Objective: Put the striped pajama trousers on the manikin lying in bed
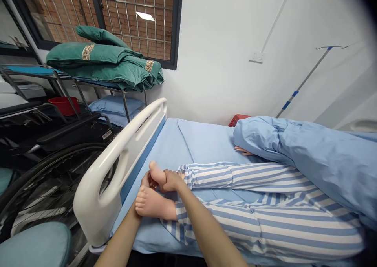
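Observation:
On the bed lie two legs in blue-and-white striped trousers (259, 216), with bare, smooth, manikin-like feet. My right hand (172, 180) is wrapped round the ankle of the far foot (157, 174), just below the gathered trouser cuff. Curled against the sole side of that same foot is my left hand (147, 180), partly hidden behind the near foot. The near foot (154, 204) rests toes up on the sheet, in front of my left wrist, and neither hand grips it.
A white footboard (118, 149) borders the bed's left end. Beyond it stands a wheelchair (85, 153). Green bedding (108, 63) lies piled on a rack below the window. A blue quilt (312, 157) covers the body, one hand (244, 151) showing. An IV pole (306, 80) rises behind.

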A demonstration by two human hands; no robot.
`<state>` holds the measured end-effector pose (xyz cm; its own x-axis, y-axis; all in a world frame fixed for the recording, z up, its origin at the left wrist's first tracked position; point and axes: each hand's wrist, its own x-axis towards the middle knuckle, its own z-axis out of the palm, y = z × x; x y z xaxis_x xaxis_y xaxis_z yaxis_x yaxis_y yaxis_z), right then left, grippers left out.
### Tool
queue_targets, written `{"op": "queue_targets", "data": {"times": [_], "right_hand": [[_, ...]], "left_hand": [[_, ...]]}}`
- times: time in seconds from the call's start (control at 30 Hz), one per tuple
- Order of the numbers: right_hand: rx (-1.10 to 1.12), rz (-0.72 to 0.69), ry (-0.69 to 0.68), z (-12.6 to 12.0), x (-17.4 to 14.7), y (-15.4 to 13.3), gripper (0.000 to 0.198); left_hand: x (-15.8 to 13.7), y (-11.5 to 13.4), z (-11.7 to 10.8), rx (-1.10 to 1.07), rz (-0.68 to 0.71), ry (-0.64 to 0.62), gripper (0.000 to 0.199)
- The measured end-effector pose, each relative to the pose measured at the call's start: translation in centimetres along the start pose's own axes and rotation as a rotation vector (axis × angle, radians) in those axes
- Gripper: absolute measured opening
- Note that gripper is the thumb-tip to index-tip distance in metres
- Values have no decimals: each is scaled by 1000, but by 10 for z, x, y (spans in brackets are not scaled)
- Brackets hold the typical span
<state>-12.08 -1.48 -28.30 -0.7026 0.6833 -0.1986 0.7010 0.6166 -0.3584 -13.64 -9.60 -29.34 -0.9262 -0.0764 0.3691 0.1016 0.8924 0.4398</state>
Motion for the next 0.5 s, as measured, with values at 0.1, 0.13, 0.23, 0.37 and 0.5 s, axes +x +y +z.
{"op": "queue_targets", "data": {"times": [0.1,0.13,0.23,0.37,0.5], "right_hand": [[25,26,-25,-7,-4,-4,57],[31,33,-27,-8,-6,-5,57],[36,41,-21,-10,-7,-7,55],[40,11,0,-2,-4,-2,56],[35,-17,30,6,2,3,59]], "left_hand": [[2,2,-1,-46,-43,67,37],[2,3,-2,-79,-47,81,35],[2,4,-5,-204,-47,101,32],[5,5,-11,-289,-89,72,31],[12,7,-19,-464,-226,-172,30]]}}
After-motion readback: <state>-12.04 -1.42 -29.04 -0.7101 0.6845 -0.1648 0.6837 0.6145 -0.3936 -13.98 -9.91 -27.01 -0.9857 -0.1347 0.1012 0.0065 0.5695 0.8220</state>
